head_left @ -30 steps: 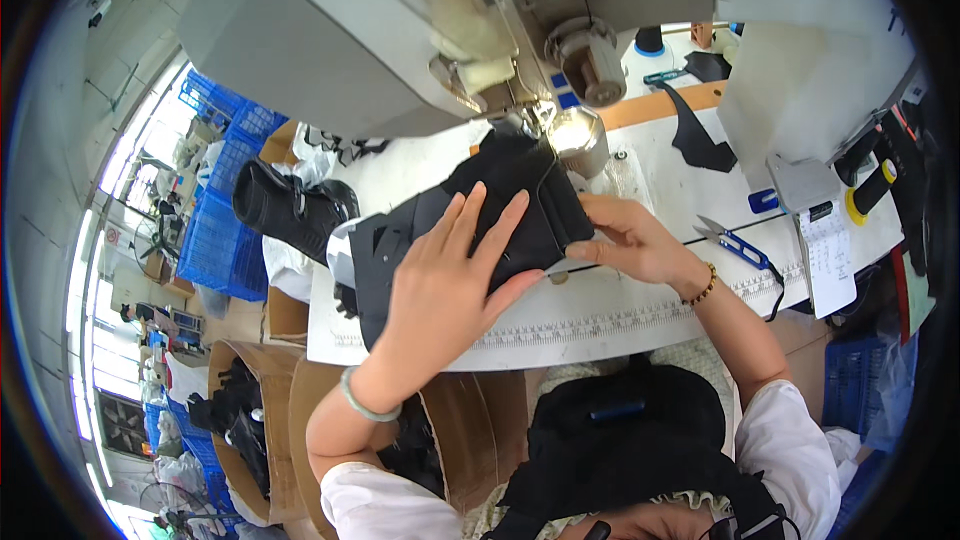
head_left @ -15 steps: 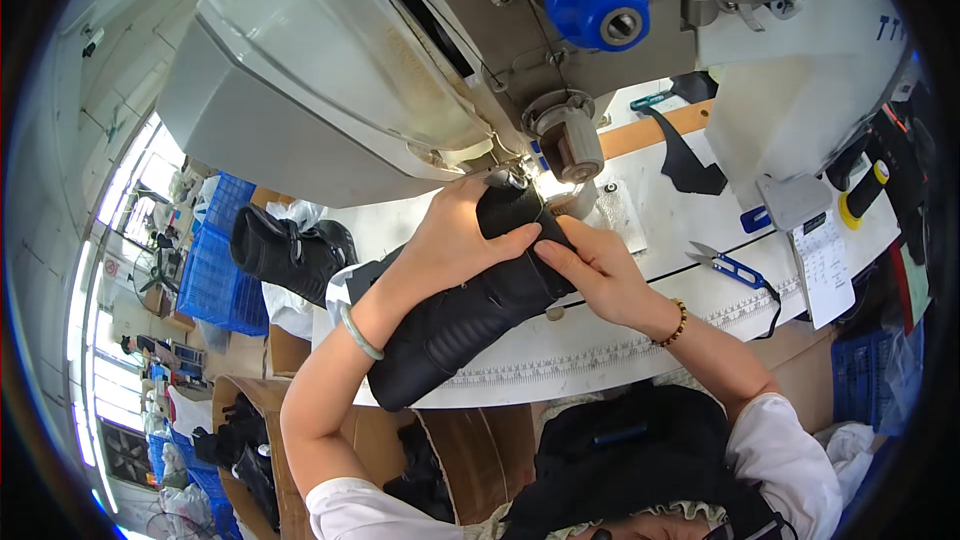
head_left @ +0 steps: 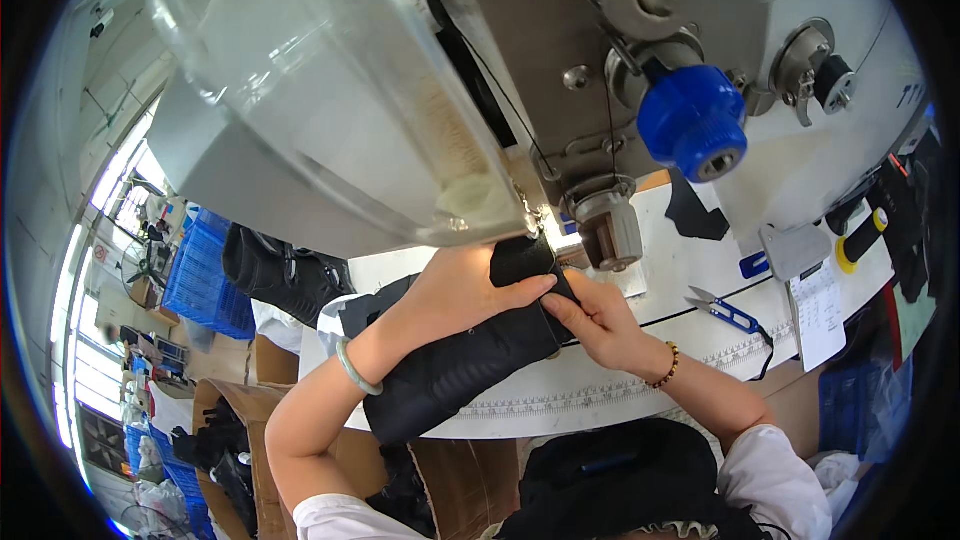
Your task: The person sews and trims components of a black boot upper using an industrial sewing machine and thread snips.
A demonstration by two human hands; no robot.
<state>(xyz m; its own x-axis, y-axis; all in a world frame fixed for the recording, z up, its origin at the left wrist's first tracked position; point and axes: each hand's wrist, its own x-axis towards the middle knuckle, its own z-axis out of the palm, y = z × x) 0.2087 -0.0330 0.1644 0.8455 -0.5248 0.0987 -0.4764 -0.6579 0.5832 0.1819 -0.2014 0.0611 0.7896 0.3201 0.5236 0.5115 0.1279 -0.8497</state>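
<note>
Wearing: white sleeves [head_left: 775, 485], black cloth [head_left: 615, 470] in front, a pale green bangle [head_left: 352, 368] on the left wrist, a beaded bracelet [head_left: 668, 365] on the right.
Left hand [head_left: 450, 290]: clamped over the black workpiece [head_left: 450, 385], thumb laid along its top; the other fingertips are hidden.
Right hand [head_left: 600, 325]: pinching the workpiece's right edge between thumb and fingers, its thumb just beside the left one.
Black workpiece: slanting from under the machine's head to past the table's front edge, near the front left corner.
Table [head_left: 690, 340]: white, a measuring strip [head_left: 580, 398] along its curved front edge.
Cardboard boxes [head_left: 262, 420]: below the front left corner, dark pieces [head_left: 215, 440] inside one.
Thread snips [head_left: 728, 312]: blue-handled, open-bladed, toward the right end of the front edge.
Paper sheet [head_left: 818, 318]: at the right edge; a black and yellow spool [head_left: 865, 240] beyond.
Sewing machine [head_left: 550, 30]: above the hands, with a clear guard [head_left: 330, 90] and blue knob [head_left: 690, 120].
Black scrap [head_left: 695, 212]: toward the table's rear.
Black boot [head_left: 285, 275]: by the left edge, its support unclear.
Blue crates [head_left: 210, 275]: beyond that edge.
Windows [head_left: 95, 360]: farthest left, bright.
</note>
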